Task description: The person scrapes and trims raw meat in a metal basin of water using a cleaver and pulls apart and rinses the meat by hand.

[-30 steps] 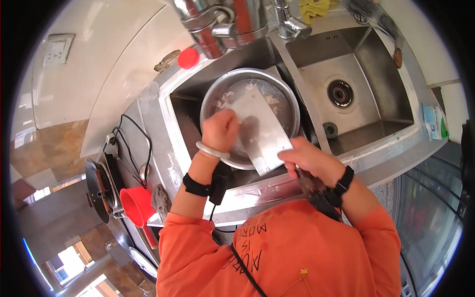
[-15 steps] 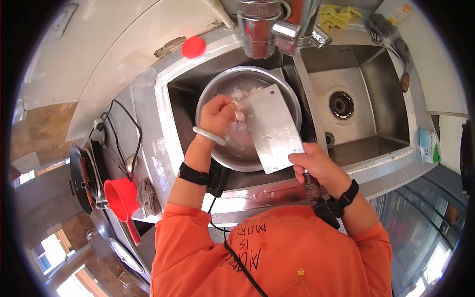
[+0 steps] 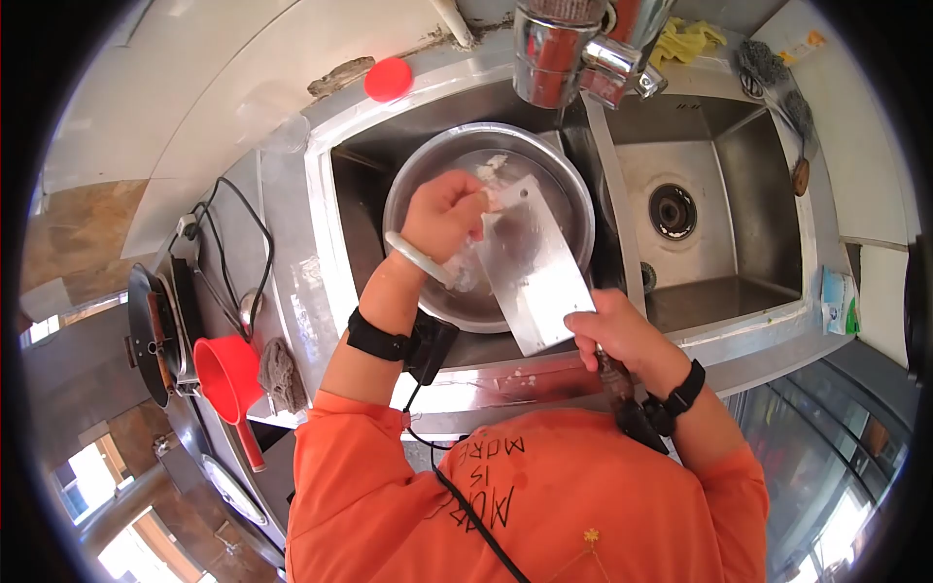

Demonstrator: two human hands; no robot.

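My right hand (image 3: 619,332) is wrapped round the dark handle of a cleaver (image 3: 535,277), whose broad blade tilts over a round metal basin (image 3: 585,216). Beside the blade's far edge is my left hand (image 3: 447,216), its fingers pinched together; what they hold, if anything, is too small to name. Pale scraps (image 3: 494,163) lie in the basin, partly hidden by the blade and my left hand. The basin stands in the left bowl of a steel double sink (image 3: 355,194).
The faucet (image 3: 554,58) rises behind the basin. Right of it is the other sink bowl (image 3: 719,277). A red lid (image 3: 389,80) lies on the back rim. On the left are a red scoop (image 3: 224,377), a grey cloth (image 3: 281,377) and black cables (image 3: 260,223). Yellow cloth (image 3: 688,41) lies behind.
The view has shifted. My left hand has moved away from me along the blade, its fingers still closed. The cleaver remains in my right hand over the basin.
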